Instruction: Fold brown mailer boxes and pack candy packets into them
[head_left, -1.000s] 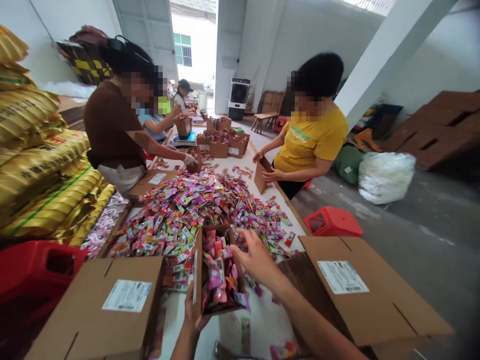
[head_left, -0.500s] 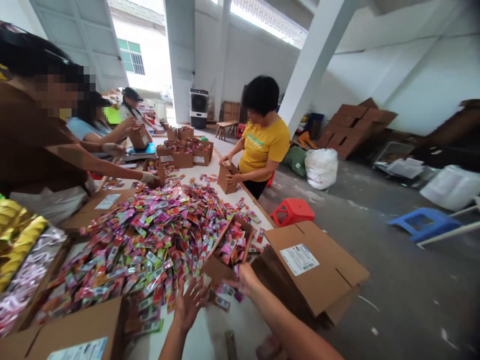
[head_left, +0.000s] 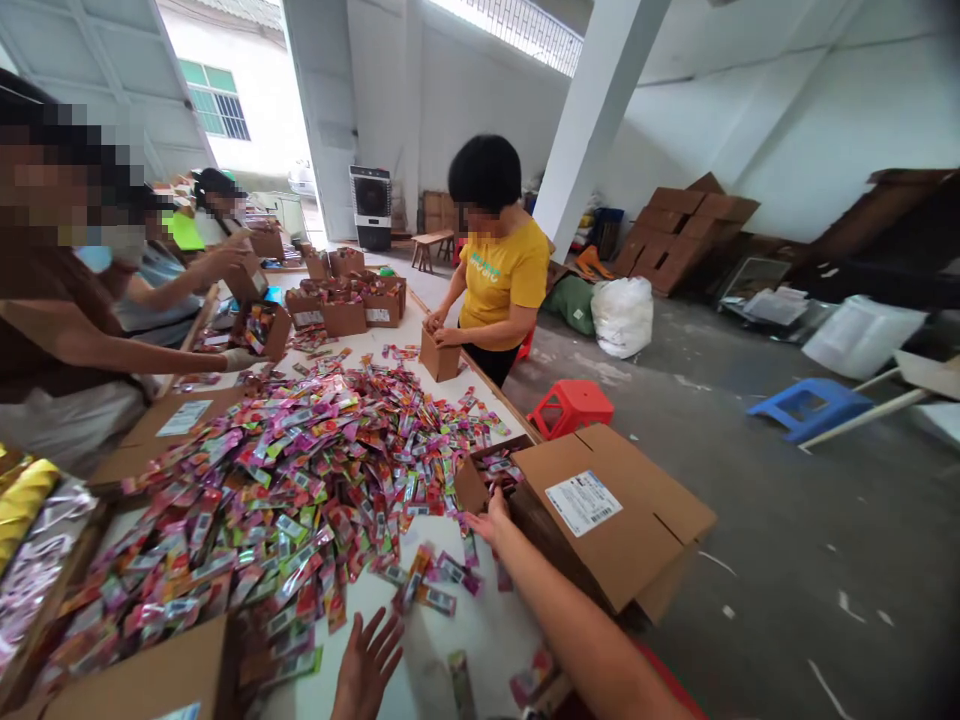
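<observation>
My left hand [head_left: 367,660] is open, palm up with fingers spread, above the white table [head_left: 420,680] near loose packets [head_left: 439,575]. It holds nothing. My right hand [head_left: 491,518] reaches to the near end of a small cardboard box [head_left: 471,487] with small shiny packets inside. Its fingers look stretched out, with the thumb raised, at the box's near side; whether they touch it is hard to tell. The box stands against the stack of flattened cartons [head_left: 637,500], which hides part of it. Left of it spreads a large heap of colourful packets [head_left: 322,450].
A closed carton [head_left: 150,670] stands at the front left. Across the table a person in yellow [head_left: 499,270] handles a small box [head_left: 440,358]. At left, a gloved hand [head_left: 238,358] holds another box. Filled boxes [head_left: 345,318] stand farther back. A red stool [head_left: 571,408] is at right.
The filled box has shifted right and away, up against the carton stack, with my right hand behind it. My left hand has drawn back from the heap. The co-worker at left has raised a box.
</observation>
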